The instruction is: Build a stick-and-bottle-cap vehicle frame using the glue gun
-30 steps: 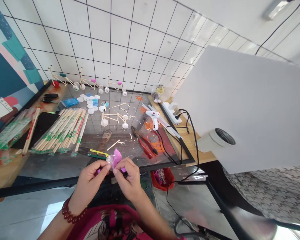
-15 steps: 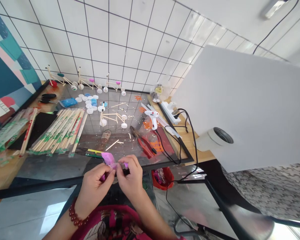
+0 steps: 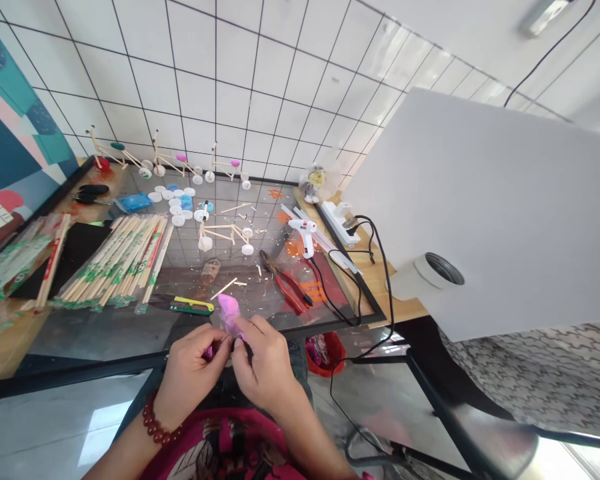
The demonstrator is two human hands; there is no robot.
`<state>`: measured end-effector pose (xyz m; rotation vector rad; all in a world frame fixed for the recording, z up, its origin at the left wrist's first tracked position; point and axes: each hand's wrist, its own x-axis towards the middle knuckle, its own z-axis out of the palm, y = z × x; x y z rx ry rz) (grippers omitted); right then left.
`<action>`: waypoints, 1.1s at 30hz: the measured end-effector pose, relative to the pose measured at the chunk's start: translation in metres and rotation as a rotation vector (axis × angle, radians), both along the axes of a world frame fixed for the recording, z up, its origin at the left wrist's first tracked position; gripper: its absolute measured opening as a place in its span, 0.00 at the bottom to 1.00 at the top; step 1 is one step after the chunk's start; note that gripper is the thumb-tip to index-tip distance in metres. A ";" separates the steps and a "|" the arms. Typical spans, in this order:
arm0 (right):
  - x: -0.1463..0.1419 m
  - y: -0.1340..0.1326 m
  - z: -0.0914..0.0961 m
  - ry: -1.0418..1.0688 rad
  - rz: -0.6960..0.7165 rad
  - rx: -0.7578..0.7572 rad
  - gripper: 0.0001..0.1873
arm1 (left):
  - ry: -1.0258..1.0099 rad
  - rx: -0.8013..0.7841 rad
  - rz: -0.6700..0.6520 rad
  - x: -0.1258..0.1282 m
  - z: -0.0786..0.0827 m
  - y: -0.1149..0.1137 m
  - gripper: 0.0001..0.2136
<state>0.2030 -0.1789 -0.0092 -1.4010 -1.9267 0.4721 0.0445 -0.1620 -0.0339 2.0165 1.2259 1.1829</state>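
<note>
the left hand [image 3: 195, 368] and right hand [image 3: 264, 365] pinch a crumpled pink wad [image 3: 229, 313] held above the table edge; fingers hide its lower end, so its exact form is hard to tell.

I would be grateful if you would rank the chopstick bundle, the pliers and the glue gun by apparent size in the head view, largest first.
1. Chopstick bundle
2. Pliers and glue gun: unsure, because the pliers look larger but lie nearer the camera.
</note>
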 end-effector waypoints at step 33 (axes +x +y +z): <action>0.002 0.010 -0.010 0.240 -0.114 -0.015 0.04 | -0.049 -0.073 -0.016 -0.002 0.003 0.001 0.11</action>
